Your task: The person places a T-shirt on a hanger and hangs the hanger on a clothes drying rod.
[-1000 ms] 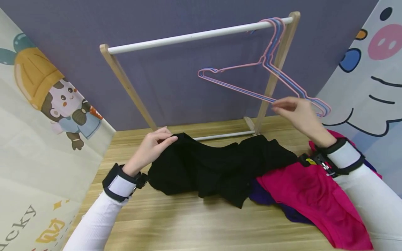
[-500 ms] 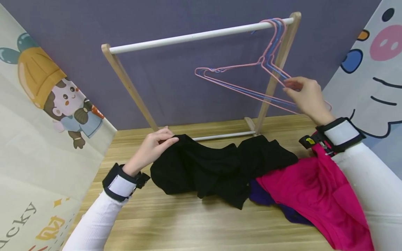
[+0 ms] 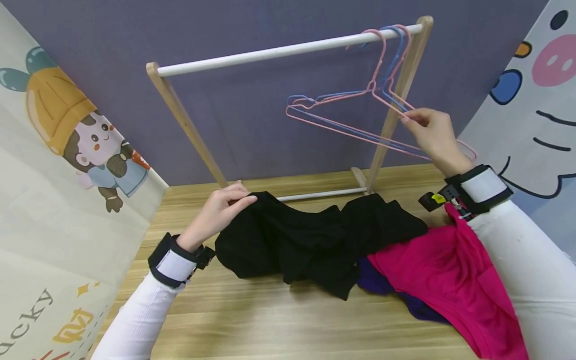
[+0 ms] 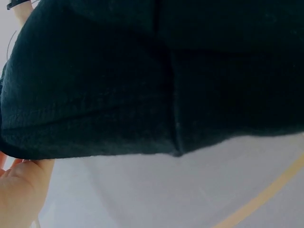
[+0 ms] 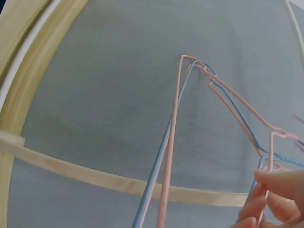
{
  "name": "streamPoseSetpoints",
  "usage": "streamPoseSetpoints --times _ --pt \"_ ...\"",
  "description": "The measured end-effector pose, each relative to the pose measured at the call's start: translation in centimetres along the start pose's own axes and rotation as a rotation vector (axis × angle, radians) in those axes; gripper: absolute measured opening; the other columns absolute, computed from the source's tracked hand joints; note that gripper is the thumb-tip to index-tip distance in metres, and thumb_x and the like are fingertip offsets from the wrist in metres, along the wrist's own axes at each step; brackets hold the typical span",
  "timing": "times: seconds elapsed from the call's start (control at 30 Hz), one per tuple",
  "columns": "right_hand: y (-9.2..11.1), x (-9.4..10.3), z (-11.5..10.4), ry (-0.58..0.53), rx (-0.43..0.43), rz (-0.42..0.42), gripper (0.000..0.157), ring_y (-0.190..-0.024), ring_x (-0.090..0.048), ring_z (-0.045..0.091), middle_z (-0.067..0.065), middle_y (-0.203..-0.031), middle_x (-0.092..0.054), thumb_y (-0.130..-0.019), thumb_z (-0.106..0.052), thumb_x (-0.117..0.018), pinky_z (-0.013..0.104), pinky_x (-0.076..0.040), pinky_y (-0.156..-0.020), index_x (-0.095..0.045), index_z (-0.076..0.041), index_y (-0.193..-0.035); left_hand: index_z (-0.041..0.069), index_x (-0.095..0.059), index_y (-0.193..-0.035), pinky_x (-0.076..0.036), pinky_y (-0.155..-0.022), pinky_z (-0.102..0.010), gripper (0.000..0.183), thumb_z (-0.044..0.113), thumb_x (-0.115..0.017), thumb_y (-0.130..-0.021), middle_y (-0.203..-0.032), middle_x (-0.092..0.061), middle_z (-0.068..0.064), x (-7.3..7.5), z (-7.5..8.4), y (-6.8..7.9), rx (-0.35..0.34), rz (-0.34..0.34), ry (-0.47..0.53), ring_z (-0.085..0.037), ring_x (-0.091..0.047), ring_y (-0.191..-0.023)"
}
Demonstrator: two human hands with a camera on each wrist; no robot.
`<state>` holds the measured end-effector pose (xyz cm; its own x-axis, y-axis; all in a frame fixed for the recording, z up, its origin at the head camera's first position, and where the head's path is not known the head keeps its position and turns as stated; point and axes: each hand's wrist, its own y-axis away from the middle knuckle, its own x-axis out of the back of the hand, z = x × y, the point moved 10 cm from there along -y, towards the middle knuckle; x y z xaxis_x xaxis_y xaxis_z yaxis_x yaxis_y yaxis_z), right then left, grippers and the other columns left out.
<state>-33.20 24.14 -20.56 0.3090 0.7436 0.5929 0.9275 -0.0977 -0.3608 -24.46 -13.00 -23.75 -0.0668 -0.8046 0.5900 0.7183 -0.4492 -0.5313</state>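
My left hand pinches the upper left edge of a black garment between thumb and fingers. The garment lies rumpled across the table, its edge lifted there. In the left wrist view the dark cloth fills most of the frame and shows a stitched hem. My right hand pinches the right shoulder of the front pink hanger. That hanger's hook is over the white rail, left of the other hooks. Close behind it hang a blue hanger and another pink one.
A wooden-sided rack stands at the back of the wooden table. At the right, a bright pink garment lies over a purple one, partly under the right sleeve. Printed cloth hangs at both sides.
My right hand has risen from beside the hangers' lower bar and taken hold of the front pink hanger's shoulder. Its hook has slid left along the rail. The left hand stays put.
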Motion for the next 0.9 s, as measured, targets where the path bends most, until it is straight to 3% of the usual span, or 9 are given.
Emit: streamPoseSetpoints --times 0.1,0.13,0.23,0.37,0.53,0.67,0.9 --pt "-0.1 0.4 -0.3 -0.052 0.002 0.035 0.035 -0.072 -0.038 0.012 -0.006 -0.079 -0.05 -0.088 -0.03 -0.05 0.026 -0.029 -0.061 -0.057 -0.002 -0.107 0.005 -0.06 -0.071 -0.029 -0.101 -0.041 0.01 0.002 -0.059 -0.081 -0.068 -0.055 -0.005 0.0 0.0 0.0 -0.001 0.0 0.004 -0.018 -0.051 -0.076" --pt "-0.1 0.5 -0.4 -0.071 0.006 0.042 0.034 -0.073 -0.039 0.011 -0.008 -0.078 -0.051 -0.088 -0.03 -0.051 0.026 -0.03 -0.062 -0.058 -0.002 -0.107 0.005 -0.06 -0.071 -0.032 -0.098 -0.039 0.01 0.002 -0.059 -0.081 -0.068 -0.054 -0.005 0.0 0.0 0.0 -0.001 0.003 0.004 -0.017 -0.051 -0.075" --pt "-0.1 1.0 -0.9 -0.117 0.025 0.057 0.031 -0.074 -0.04 0.009 -0.012 -0.076 -0.052 -0.087 -0.029 -0.053 0.026 -0.029 -0.065 -0.059 -0.004 -0.104 0.006 -0.061 -0.072 -0.042 -0.077 -0.032 0.009 0.003 -0.059 -0.081 -0.07 -0.053 -0.003 0.1 -0.1 0.0 -0.002 0.007 -0.004 -0.016 -0.047 -0.07" --pt "0.0 1.5 -1.6 -0.158 0.047 0.054 0.029 -0.078 -0.041 0.008 -0.012 -0.08 -0.053 -0.086 -0.028 -0.055 0.026 -0.029 -0.068 -0.06 -0.006 -0.104 0.009 -0.064 -0.075 -0.035 -0.053 -0.028 0.008 0.004 -0.061 -0.08 -0.072 -0.053 -0.002 0.5 0.1 -0.1 -0.028 0.039 -0.026 -0.014 -0.042 -0.063" --pt "0.5 2.0 -1.5 -0.237 0.02 0.0 0.032 -0.086 -0.043 0.008 -0.011 -0.086 -0.056 -0.083 -0.029 -0.058 0.025 -0.028 -0.074 -0.061 -0.006 -0.105 0.008 -0.066 -0.072 -0.037 -0.054 -0.022 0.009 0.001 -0.063 -0.077 -0.071 -0.056 -0.001 1.3 0.4 -0.2 -0.061 0.115 -0.031 -0.013 -0.046 -0.062" --pt "1.5 2.3 -0.4 -0.285 -0.034 -0.056 0.033 -0.087 -0.042 0.009 -0.009 -0.088 -0.058 -0.081 -0.028 -0.061 0.019 -0.032 -0.07 -0.06 -0.005 -0.105 0.005 -0.066 -0.073 -0.039 -0.057 -0.02 0.008 -0.002 -0.064 -0.075 -0.071 -0.057 -0.004 1.8 0.3 -0.2 -0.064 0.15 -0.002 -0.015 -0.049 -0.066" --pt "3.0 3.0 1.2 -0.283 -0.013 -0.155 0.028 -0.088 -0.045 0.01 -0.012 -0.088 -0.06 -0.083 -0.019 -0.059 0.013 -0.038 -0.067 -0.059 -0.002 -0.105 0.003 -0.067 -0.074 -0.04 -0.058 -0.017 0.005 -0.001 -0.065 -0.075 -0.071 -0.057 -0.007 2.3 -0.2 -0.2 -0.019 0.167 0.008 -0.014 -0.05 -0.068"
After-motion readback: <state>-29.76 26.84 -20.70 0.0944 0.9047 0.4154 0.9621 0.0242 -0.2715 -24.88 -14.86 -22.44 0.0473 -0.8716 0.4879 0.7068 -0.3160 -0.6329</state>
